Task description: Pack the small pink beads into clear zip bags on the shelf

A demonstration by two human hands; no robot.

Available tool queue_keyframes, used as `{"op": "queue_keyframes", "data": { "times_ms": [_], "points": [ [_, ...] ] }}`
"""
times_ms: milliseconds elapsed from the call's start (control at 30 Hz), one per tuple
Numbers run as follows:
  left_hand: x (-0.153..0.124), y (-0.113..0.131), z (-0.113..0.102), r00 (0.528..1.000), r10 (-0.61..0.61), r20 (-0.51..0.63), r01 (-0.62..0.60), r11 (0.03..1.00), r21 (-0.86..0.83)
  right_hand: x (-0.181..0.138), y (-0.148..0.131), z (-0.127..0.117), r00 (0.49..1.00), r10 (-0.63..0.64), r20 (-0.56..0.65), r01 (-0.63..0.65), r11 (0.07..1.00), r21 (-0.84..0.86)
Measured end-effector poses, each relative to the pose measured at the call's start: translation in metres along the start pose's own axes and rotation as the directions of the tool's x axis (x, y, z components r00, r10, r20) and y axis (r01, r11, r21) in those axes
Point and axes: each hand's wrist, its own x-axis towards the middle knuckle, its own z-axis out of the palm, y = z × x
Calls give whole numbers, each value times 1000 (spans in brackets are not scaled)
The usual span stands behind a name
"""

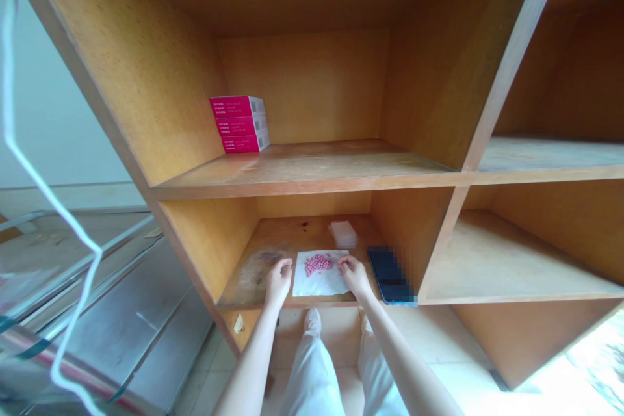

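On the lower shelf lies a white sheet of paper [319, 286] with a heap of small pink beads or pellets [319, 264] at its middle. My right hand [355, 277] is over the sheet's right edge, fingertips pinched together beside the heap; anything between them is too small to make out. Just left of the sheet, my left hand [279, 281] is held with its fingers curled and closed. What it may hold is hidden. Behind the sheet is a small translucent packet or stack of clear bags [344, 234].
A dark phone [389, 275] lies to the right of the sheet. Three pink boxes [241, 125] are stacked on the upper shelf [312, 166]. A wooden divider [441, 240] bounds the compartment on the right. A white cable [58, 208] hangs at far left.
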Motion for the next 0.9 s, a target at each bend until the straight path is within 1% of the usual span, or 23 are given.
{"op": "queue_keyframes", "data": {
  "times_ms": [67, 167, 200, 267, 300, 367, 433, 500, 633, 833, 900],
  "points": [
    [0, 0, 0, 1000, 5, -2, -5, 1000, -1, 3, -4, -1, 995, -68, -74, 63, 995, -72],
    [0, -2, 0, 1000, 12, -10, -12, 1000, -8, 17, -19, -4, 956, -221, -192, 166, 949, -267],
    [0, -3, 1, 1000, 14, -13, -14, 1000, -12, 24, -26, -5, 943, -263, -204, 182, 920, -348],
    [1, -5, 2, 1000, 18, -16, -19, 1000, -22, 40, -41, -5, 931, -324, -166, 187, 816, -546],
    [1, -6, 2, 1000, 19, -15, -19, 999, -26, 47, -47, -4, 936, -320, -144, 162, 756, -634],
    [1, -8, 3, 1000, 14, -8, -14, 999, -34, 61, -55, -1, 958, -272, -88, 114, 647, -754],
    [2, -10, 3, 1000, 8, -4, -8, 999, -39, 71, -57, 5, 978, -204, -42, 80, 558, -826],
    [2, -12, 3, 1000, 6, -2, -6, 999, -44, 77, -54, 10, 989, -144, -23, 53, 498, -866],
    [2, -15, 4, 1000, 7, 3, -7, 999, -53, 80, -47, 15, 994, -104, -16, 32, 440, -897],
    [4, -19, 5, 1000, 8, 7, -8, 998, -60, 83, -47, 12, 999, -47, 7, 25, 401, -916],
    [4, -19, 5, 1000, 3, 4, -3, 998, -66, 83, -47, 12, 999, -45, 5, 22, 393, -919]
  ]
}}
